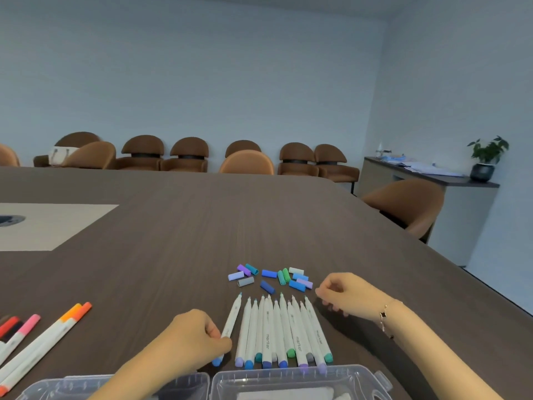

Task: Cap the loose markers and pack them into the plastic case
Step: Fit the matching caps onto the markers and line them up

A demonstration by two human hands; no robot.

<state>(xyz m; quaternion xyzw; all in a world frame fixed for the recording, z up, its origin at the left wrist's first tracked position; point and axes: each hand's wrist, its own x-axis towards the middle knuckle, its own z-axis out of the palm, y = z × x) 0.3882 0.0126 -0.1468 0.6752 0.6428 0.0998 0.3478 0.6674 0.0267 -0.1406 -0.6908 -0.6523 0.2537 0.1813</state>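
Several white markers (277,330) lie side by side on the dark table (202,226), tips uncapped and pointing away from me. My left hand (193,339) pinches the leftmost marker (232,320) near its blue rear end. Beyond the tips lies a scatter of loose caps (271,277) in blue, purple, green and grey. My right hand (349,293) hovers just right of the caps with fingers curled and nothing held. The clear plastic case (300,381) lies open at the table's near edge, below the markers.
More markers (37,336) with orange, pink and red caps lie at the near left. A light inset panel (52,226) sits in the table at left. Brown chairs (245,161) line the far side, and one chair (409,209) stands at the right edge.
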